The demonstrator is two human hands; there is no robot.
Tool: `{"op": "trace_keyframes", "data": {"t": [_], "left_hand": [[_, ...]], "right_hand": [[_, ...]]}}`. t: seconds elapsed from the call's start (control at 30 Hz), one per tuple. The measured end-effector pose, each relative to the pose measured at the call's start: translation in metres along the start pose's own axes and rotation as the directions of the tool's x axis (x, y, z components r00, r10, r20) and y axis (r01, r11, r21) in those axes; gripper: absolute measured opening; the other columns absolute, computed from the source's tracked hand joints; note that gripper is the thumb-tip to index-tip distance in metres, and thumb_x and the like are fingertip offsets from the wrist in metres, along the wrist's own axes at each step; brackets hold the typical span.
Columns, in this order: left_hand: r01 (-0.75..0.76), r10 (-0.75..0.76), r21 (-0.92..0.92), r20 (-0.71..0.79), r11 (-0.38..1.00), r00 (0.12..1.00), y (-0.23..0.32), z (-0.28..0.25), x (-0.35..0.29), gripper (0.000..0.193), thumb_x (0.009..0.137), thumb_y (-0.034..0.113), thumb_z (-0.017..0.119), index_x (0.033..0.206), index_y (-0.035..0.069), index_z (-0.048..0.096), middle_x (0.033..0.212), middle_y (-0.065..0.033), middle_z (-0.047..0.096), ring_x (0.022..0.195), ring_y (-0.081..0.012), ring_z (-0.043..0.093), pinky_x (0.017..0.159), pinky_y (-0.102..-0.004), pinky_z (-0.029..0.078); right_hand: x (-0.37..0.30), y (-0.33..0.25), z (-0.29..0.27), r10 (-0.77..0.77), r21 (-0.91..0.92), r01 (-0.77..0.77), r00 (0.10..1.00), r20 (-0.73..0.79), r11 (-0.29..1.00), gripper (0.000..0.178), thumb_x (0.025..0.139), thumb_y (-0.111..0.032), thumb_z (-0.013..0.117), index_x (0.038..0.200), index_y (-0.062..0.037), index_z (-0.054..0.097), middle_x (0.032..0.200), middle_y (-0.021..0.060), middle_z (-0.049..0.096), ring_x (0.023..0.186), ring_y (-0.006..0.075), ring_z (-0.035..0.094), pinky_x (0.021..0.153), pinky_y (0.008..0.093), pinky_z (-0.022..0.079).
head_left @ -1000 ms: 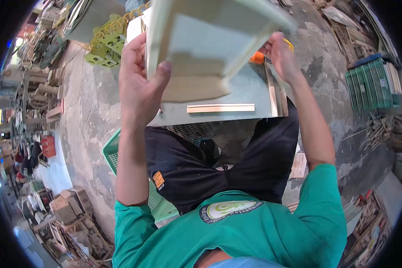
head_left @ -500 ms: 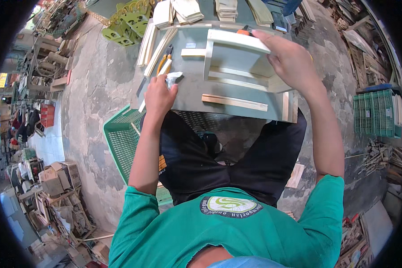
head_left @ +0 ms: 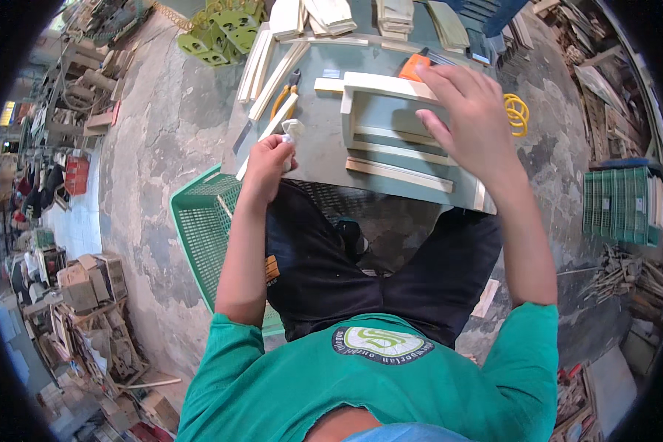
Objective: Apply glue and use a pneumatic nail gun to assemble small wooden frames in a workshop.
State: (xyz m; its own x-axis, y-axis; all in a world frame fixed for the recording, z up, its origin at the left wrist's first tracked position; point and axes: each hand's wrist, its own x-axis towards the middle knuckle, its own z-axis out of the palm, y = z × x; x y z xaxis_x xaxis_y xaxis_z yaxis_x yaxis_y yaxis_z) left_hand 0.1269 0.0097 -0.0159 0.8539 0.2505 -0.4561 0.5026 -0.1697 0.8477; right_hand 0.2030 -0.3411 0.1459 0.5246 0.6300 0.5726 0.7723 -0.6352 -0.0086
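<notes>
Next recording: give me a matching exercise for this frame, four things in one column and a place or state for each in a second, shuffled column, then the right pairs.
Things:
1. left hand
2. right hand
3. green basket
4. yellow rings

Places or states:
A. on the floor beside the person's left leg
B. lying on the grey table to the right of the pale wooden frame
C. spread flat on top of the wooden frame
D. closed around a small white object at the table's near edge

Pairs: 1-D, 2-C, 3-A, 4-B
</notes>
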Motion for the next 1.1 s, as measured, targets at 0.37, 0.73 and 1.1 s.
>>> {"op": "trace_keyframes", "data": {"t": [0.37,0.73,1.1], "left_hand": [[0.264,0.298,-0.634,0.637,0.727,0.711,0.05,0.064,-0.125,0.025,0.102,0.024,0.066,0.109,0.0,0.069,0.091,-0.005,0.071,0.076,-0.0118,0.067,0.07,-0.0256,0.055],[-0.465,0.53,0.341,-0.127,0.817,0.838,0.012,0.003,-0.094,0.024,0.091,0.012,0.074,0.111,-0.001,0.07,0.096,-0.0164,0.073,0.086,-0.0273,0.072,0.078,-0.0346,0.057],[-0.485,0.657,0.553,-0.16,0.677,0.736,-0.021,-0.013,-0.081,0.016,0.089,0.013,0.073,0.101,0.004,0.069,0.087,-0.0082,0.067,0.079,-0.0284,0.065,0.077,-0.0393,0.049]], "right_hand": [[-0.043,-0.132,0.034,0.421,0.832,-0.545,0.733,0.534,-0.107,0.048,0.095,-0.034,0.077,0.131,-0.0065,0.062,0.107,0.0101,0.071,0.092,0.0164,0.069,0.08,0.0311,0.057],[0.014,-0.087,0.045,0.602,0.765,-0.581,0.726,0.333,0.278,0.017,0.099,-0.013,0.07,0.109,0.0005,0.067,0.089,0.0039,0.067,0.074,0.0072,0.064,0.065,0.0226,0.053],[0.035,-0.078,0.047,0.565,0.562,-0.638,0.756,0.33,0.525,0.016,0.088,-0.014,0.074,0.097,-0.0005,0.075,0.08,0.0105,0.075,0.071,0.0168,0.069,0.069,0.0312,0.054]]}}
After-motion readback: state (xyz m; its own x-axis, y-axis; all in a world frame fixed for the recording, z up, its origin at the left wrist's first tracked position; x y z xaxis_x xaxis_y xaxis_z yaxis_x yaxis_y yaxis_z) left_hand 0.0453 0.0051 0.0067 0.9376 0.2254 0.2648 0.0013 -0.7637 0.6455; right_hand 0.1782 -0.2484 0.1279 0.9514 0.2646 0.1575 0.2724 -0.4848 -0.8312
